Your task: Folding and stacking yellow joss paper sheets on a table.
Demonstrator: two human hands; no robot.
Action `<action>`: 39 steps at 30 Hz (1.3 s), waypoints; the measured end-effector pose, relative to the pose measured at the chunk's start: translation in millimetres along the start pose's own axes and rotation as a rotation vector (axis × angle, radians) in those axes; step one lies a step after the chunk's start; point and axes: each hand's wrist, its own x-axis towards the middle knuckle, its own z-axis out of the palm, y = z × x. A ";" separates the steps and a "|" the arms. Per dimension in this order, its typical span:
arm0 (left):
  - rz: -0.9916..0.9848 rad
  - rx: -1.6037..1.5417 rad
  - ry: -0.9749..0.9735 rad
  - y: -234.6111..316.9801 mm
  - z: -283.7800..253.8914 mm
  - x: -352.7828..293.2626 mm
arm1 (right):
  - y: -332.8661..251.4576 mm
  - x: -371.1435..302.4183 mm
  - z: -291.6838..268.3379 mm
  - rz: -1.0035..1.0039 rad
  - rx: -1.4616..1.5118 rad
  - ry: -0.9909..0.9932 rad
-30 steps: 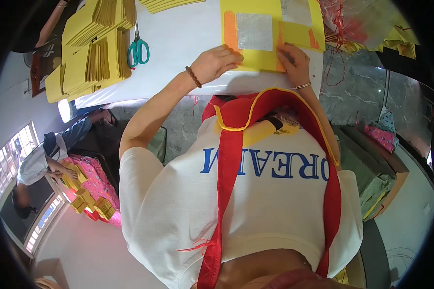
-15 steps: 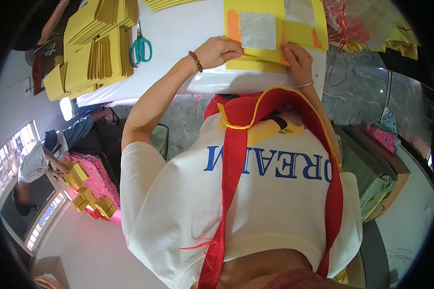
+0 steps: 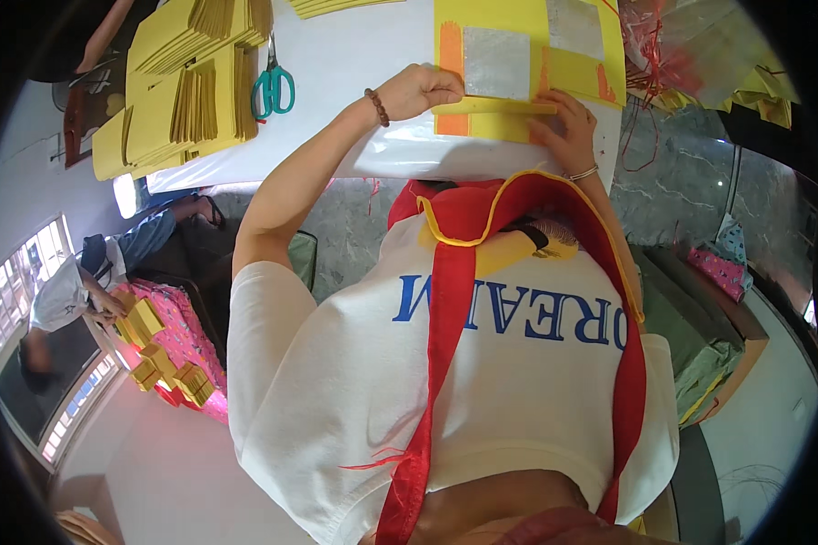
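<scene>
A sheet of yellow joss paper (image 3: 493,106), with a silver square and orange stripes, lies on the white-covered table, its near edge turned up into a narrow fold. My left hand (image 3: 423,92) is closed, pinching the left end of that fold. At the right end, my right hand (image 3: 571,129) has its thumb apart from the fingers, and the fingertips touch the paper. Under the fold shows more yellow paper with an orange stripe (image 3: 453,124). Another silver square (image 3: 575,29) lies farther right. Teal-handled scissors (image 3: 273,91) rest left of my hands.
Stacks of folded yellow paper (image 3: 186,100) fill the table's left end. Clear plastic and red string (image 3: 650,45) lie at the far right. Beyond the table's right edge is grey floor (image 3: 677,173). Another person (image 3: 64,295) handles yellow bundles (image 3: 159,359) on pink cloth at left.
The near edge of the sheet has been lifted into a narrow fold. My right thumb has come away from the paper and the fingers have spread. My left hand still pinches.
</scene>
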 end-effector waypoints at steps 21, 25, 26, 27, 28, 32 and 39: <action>0.412 0.893 0.393 20.4 24.1 -31.9 | -13.8 -3.2 -18.9 -0.270 -0.262 0.075; 0.396 0.761 0.311 23.5 37.8 -44.3 | -21.4 -10.4 -23.1 -0.367 -0.188 0.013; 0.365 0.670 0.307 25.1 38.5 -46.8 | -20.0 -11.4 -24.9 -0.305 -0.060 -0.084; 0.365 0.669 0.307 22.8 38.2 -47.2 | -18.2 -11.8 -26.4 -0.242 0.069 -0.181; 0.355 0.576 0.326 20.8 38.4 -47.1 | -12.6 -13.2 -23.9 -0.241 0.068 -0.180; 0.202 0.424 0.408 20.6 39.4 -39.2 | -5.4 -11.7 -14.1 0.194 0.514 -0.170; -0.300 0.148 0.444 9.6 28.2 -6.4 | -22.0 13.2 -0.6 0.425 0.456 0.108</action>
